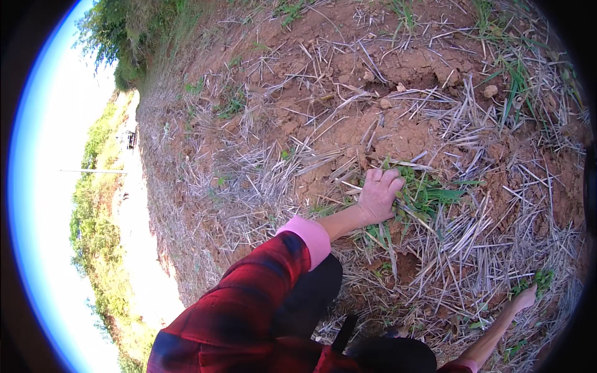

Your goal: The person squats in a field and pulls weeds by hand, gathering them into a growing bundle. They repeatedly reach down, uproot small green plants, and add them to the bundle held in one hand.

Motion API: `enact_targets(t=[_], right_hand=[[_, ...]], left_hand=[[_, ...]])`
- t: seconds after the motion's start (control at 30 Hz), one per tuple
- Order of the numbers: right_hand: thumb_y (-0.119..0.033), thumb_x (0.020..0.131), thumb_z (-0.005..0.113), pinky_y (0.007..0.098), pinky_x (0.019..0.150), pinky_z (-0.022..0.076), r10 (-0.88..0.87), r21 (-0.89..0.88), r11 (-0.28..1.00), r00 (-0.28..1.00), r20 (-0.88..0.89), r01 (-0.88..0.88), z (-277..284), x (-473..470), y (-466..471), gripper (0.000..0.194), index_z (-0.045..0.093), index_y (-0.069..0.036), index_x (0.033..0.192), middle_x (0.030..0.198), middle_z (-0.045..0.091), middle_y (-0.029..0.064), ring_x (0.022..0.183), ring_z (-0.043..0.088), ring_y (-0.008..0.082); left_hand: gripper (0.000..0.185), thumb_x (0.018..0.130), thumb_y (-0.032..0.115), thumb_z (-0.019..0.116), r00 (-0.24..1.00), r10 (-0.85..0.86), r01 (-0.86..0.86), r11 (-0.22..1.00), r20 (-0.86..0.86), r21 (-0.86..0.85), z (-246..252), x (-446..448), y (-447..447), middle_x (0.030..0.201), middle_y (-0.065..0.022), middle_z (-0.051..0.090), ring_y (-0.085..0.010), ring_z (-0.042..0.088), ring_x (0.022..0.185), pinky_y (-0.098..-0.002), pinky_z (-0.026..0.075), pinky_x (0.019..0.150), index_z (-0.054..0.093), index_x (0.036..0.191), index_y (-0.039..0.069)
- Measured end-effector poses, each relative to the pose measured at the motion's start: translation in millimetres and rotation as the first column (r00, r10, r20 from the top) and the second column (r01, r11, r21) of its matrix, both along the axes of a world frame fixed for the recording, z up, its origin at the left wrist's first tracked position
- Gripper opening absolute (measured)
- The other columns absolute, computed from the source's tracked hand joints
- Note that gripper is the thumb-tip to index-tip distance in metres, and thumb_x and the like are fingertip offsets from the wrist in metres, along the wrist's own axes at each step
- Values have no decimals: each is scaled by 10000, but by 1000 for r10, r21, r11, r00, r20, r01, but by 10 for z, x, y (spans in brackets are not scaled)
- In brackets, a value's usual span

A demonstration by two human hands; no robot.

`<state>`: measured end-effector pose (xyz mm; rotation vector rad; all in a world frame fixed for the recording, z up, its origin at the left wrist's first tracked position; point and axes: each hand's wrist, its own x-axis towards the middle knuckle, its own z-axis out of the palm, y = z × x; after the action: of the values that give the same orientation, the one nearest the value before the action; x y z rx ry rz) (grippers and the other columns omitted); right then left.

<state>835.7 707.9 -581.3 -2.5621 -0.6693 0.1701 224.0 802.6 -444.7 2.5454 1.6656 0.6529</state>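
Note:
My left hand (pixel 381 195), fingers curled, is closed on a clump of green grass and leafy weeds (pixel 426 193) close to the ground. The palm and the stems inside the fist are hidden. Further to the lower right, my right hand (pixel 524 299) is closed around a smaller bunch of green weeds (pixel 544 279), low over the straw. Its fingers are mostly out of sight. Dry straw (pixel 471 233) lies loose around both hands, over reddish-brown soil (pixel 410 126).
Cracked soil, small clods (pixel 490 91) and grass tufts (pixel 515 88) lie towards the top right. My dark-trousered knees (pixel 308 293) are bent below the left arm. At the left edge stand trees (pixel 121 37), a thin pole (pixel 93 171) and bright sky.

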Motion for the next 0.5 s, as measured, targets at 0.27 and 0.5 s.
enact_targets(t=[0.27,0.5], right_hand=[[-223,884,446,381,553,463,820,-632,557,479,314,-539,409,204,62,285,634,-19,950,778,630,102,649,584,227],[-362,877,476,372,554,445,-155,-85,988,808,-569,129,1987,-1342,-2148,427,652,12,983,857,606,105,656,528,201]], left_hand=[[584,533,165,691,1000,13,-9,986,23,-166,109,-69,64,1046,-117,430,-302,430,938,-420,315,792,451,1060,87],[592,598,143,674,893,283,-85,870,350,-486,1091,-603,-858,1030,-188,509,-378,521,976,-439,428,812,433,1118,-4]])
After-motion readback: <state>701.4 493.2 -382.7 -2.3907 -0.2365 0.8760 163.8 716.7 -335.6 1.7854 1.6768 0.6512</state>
